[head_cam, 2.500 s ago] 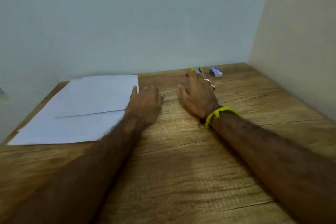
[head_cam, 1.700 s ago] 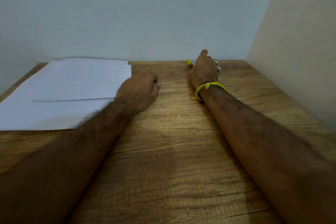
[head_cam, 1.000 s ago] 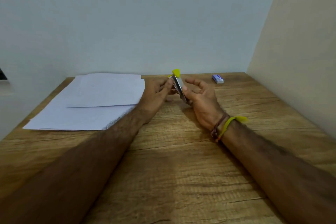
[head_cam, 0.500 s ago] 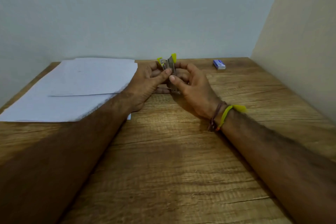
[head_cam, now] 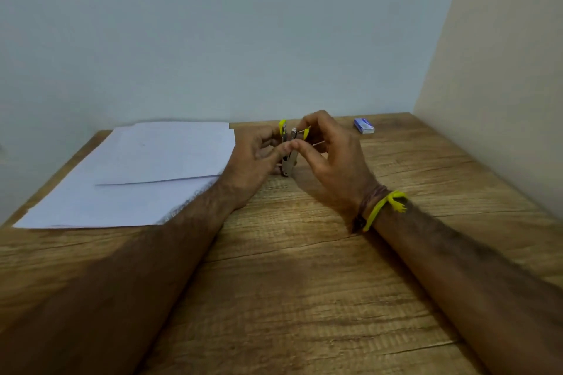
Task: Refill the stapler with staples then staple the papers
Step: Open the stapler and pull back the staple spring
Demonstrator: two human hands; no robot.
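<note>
Yellow-and-metal stapler [head_cam: 288,151] being held upright between both hands just above the wooden table [head_cam: 304,283], long axis running near vertical, hinge end pointing down toward the wood, yellow tips pointing up and splaying apart. Left hand [head_cam: 255,161] curling around the left half, thumb pressing across the metal body. Right hand [head_cam: 330,158] pinching the right half, fingertips closing on a yellow tab and what looks like a thin rod or pusher trailing rightward; exact part too small to be identifying with confidence. Judging the step as opening the magazine, loading not yet begun. Relation mattering most for the coming move: staple box [head_cam: 363,125] lying flat near the far edge, to the right of and beyond the hands, well apart from the stapler, nearer the right hand than the left. Reaching for it likely falling to the right hand, with the left needing to be keeping the stapler open alone. Papers [head_cam: 146,173] lying flat on the left of the table as overlapping sheets, edge running under the left forearm, not touching the stapler. Hidden or unclear: inside of the magazine facing away and screened by fingers, so empty or loaded being impossible to tell; stapler base possibly touching the table, contact obscured by the left palm; box flap state not resolving at this range.
</note>
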